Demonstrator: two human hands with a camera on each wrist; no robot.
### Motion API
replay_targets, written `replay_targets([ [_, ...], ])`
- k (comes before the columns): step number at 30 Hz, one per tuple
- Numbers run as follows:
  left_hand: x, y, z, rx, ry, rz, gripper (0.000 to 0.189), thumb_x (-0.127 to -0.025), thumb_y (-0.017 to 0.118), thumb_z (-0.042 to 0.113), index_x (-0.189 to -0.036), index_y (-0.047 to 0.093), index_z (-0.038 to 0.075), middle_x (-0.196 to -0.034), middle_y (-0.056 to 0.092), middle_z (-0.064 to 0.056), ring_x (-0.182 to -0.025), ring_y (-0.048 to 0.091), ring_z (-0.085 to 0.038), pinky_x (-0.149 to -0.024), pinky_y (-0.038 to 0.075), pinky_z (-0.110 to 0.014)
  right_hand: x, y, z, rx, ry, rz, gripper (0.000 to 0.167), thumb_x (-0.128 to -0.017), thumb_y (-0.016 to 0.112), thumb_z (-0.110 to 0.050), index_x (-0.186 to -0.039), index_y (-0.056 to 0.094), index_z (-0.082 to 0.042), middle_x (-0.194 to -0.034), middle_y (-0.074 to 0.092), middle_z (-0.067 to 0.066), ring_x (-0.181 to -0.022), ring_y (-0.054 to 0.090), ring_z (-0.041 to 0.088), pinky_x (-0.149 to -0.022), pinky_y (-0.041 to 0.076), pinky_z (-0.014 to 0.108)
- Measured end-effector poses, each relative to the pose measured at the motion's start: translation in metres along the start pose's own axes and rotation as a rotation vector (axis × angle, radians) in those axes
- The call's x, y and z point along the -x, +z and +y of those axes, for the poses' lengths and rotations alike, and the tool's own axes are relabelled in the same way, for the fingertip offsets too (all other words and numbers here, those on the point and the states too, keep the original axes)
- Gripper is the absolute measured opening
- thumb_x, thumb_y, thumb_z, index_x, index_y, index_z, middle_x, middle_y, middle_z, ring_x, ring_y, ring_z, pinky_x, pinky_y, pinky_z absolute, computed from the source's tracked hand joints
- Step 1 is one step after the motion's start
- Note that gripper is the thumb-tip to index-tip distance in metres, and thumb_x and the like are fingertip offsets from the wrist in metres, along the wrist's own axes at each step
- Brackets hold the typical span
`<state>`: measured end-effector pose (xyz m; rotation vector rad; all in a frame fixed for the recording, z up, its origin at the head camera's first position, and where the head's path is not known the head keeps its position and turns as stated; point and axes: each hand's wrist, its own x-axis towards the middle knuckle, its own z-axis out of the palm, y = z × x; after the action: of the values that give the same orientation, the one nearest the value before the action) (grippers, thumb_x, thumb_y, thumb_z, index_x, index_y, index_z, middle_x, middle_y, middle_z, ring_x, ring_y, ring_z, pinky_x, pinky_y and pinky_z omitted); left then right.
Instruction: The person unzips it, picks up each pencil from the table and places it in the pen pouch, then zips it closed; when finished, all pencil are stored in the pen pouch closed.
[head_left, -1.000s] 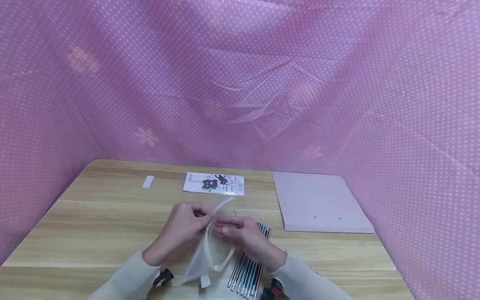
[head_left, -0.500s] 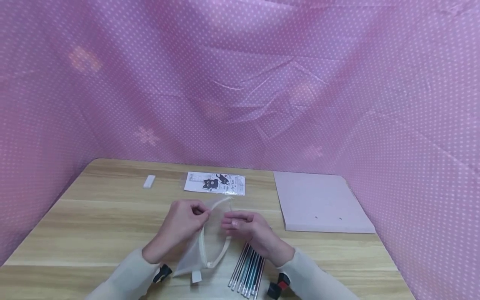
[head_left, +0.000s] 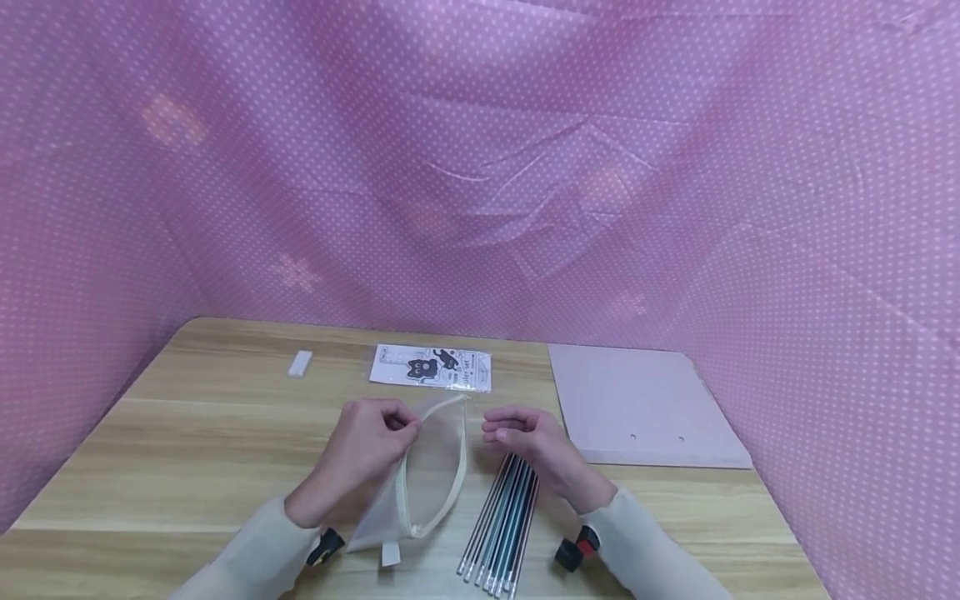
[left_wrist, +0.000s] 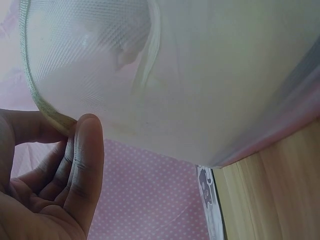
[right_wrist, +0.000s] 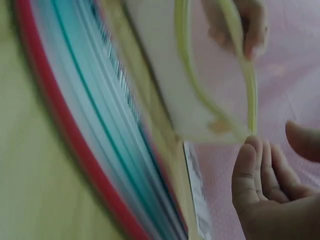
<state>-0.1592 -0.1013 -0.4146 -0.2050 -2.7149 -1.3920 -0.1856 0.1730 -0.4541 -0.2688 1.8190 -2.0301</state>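
My left hand [head_left: 372, 442] pinches the zippered edge of a see-through mesh pouch [head_left: 435, 467] between thumb and fingers. The pouch's mouth gapes toward the right, and a small white tag hangs at its near end. In the left wrist view the thumb presses on the pale zipper edge [left_wrist: 56, 119]. To the right of the pouch, apart from it, my right hand [head_left: 536, 442] hovers with loosely bent fingers and nothing between them. Below that hand lies a row of pencils [head_left: 498, 529] in teal, dark and red tones; the hand partly covers their far ends.
A white eraser-like block [head_left: 299, 363] lies at the back left of the wooden table [head_left: 187, 450]. Behind the pouch is a packaged ruler set [head_left: 431, 367] with cat drawings. A pale pink folder [head_left: 645, 404] lies at the right. Pink dotted cloth [head_left: 480, 167] encloses the table.
My right hand has left the pouch and moved right, over the far ends of the pencils. The pouch's mouth has spread wider. My left hand keeps its pinch almost in place.
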Motion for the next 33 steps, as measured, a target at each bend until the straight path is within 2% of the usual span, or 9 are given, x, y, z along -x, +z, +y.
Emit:
replay_targets([
  [6,0.000,0.001,0.000,-0.007,0.003,0.004,0.009,-0.083,0.075,0.013,-0.077,0.076,0.019,-0.071,0.074,0.003,-0.060,0.061,-0.010,-0.055,0.050,-0.021,-0.005,-0.014,0.003,0.216,-0.010,-0.013,0.037,-0.088,0.069,-0.001,-0.122,0.060,0.010,-0.106,0.071,0.004,-0.098,0.068,0.014,-0.089,0.058,0.022],
  [10,-0.001,0.001,0.001,-0.004,0.011,0.006,0.010,-0.083,0.074,0.012,-0.076,0.075,0.020,-0.071,0.074,0.003,-0.061,0.062,-0.010,-0.056,0.051,-0.021,-0.006,-0.016,0.005,0.334,-0.024,-0.120,0.035,-0.086,0.068,0.003,-0.120,0.062,0.009,-0.111,0.070,0.020,-0.097,0.066,0.016,-0.088,0.057,0.022],
  [13,-0.001,0.001,0.001,-0.006,0.019,0.010,0.011,-0.083,0.074,0.012,-0.076,0.075,0.020,-0.071,0.074,0.003,-0.061,0.062,-0.010,-0.056,0.052,-0.020,-0.007,-0.016,0.005,0.392,-0.042,-0.232,0.036,-0.086,0.069,0.001,-0.121,0.063,0.008,-0.118,0.066,0.032,-0.102,0.068,0.028,-0.091,0.057,0.023],
  [15,-0.001,0.001,0.000,-0.009,0.024,0.011,0.011,-0.083,0.074,0.012,-0.076,0.075,0.020,-0.071,0.074,0.004,-0.061,0.062,-0.009,-0.057,0.052,-0.020,-0.007,-0.016,0.006,0.427,-0.058,-0.298,0.037,-0.085,0.071,-0.001,-0.121,0.064,0.006,-0.120,0.066,0.033,-0.105,0.068,0.036,-0.092,0.057,0.024],
  [17,-0.001,0.001,0.000,-0.016,0.031,0.013,0.011,-0.083,0.075,0.012,-0.076,0.076,0.020,-0.071,0.074,0.004,-0.062,0.062,-0.009,-0.058,0.052,-0.020,-0.007,-0.016,0.006,0.470,-0.078,-0.344,0.036,-0.086,0.072,-0.004,-0.121,0.065,0.004,-0.119,0.068,0.030,-0.106,0.068,0.038,-0.093,0.057,0.024],
  [23,0.000,0.002,-0.001,-0.021,0.037,0.012,0.010,-0.082,0.075,0.011,-0.076,0.076,0.019,-0.070,0.073,0.004,-0.063,0.062,-0.008,-0.059,0.052,-0.019,-0.007,-0.016,0.008,0.610,-0.131,-0.401,0.032,-0.085,0.076,-0.005,-0.116,0.069,-0.006,-0.113,0.073,0.017,-0.101,0.070,0.027,-0.092,0.058,0.027],
  [28,0.000,0.003,-0.002,-0.013,0.034,0.012,0.010,-0.082,0.076,0.011,-0.076,0.076,0.020,-0.070,0.073,0.005,-0.062,0.062,-0.008,-0.059,0.052,-0.019,-0.006,-0.015,0.008,0.718,-0.171,-0.444,0.031,-0.085,0.077,-0.008,-0.114,0.071,-0.010,-0.112,0.075,0.010,-0.100,0.070,0.025,-0.093,0.058,0.032],
  [33,0.000,0.003,-0.002,-0.013,0.033,0.014,0.011,-0.082,0.076,0.012,-0.075,0.075,0.020,-0.070,0.073,0.005,-0.062,0.062,-0.008,-0.059,0.052,-0.019,-0.004,-0.013,0.008,0.831,-0.178,-0.455,0.032,-0.083,0.080,-0.013,-0.114,0.072,-0.017,-0.112,0.076,-0.002,-0.103,0.069,0.013,-0.096,0.056,0.027],
])
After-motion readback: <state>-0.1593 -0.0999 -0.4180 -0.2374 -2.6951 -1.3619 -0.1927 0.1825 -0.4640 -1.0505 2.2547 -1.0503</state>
